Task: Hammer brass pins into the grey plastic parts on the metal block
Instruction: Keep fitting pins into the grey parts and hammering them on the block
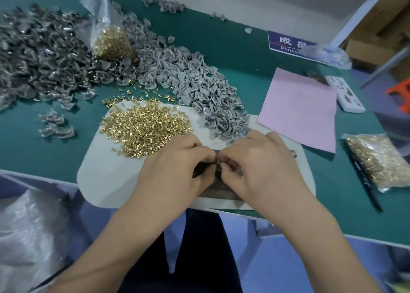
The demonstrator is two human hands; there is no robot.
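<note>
Our left hand (177,161) and right hand (255,159) curl fingertip to fingertip over the metal block (219,189), pinching something small, probably a grey plastic part. Brass pins (144,130) lie beyond our left fingers: tiny, hard, slippery; we pinch their shanks.

Shiny brass pins (145,128), matt grey plastic parts (199,86), dull metal block (219,189)

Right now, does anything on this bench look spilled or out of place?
Yes. Loose brass pins lie scattered on the green table beyond the white mat, strayed from the main pin heap.
</note>
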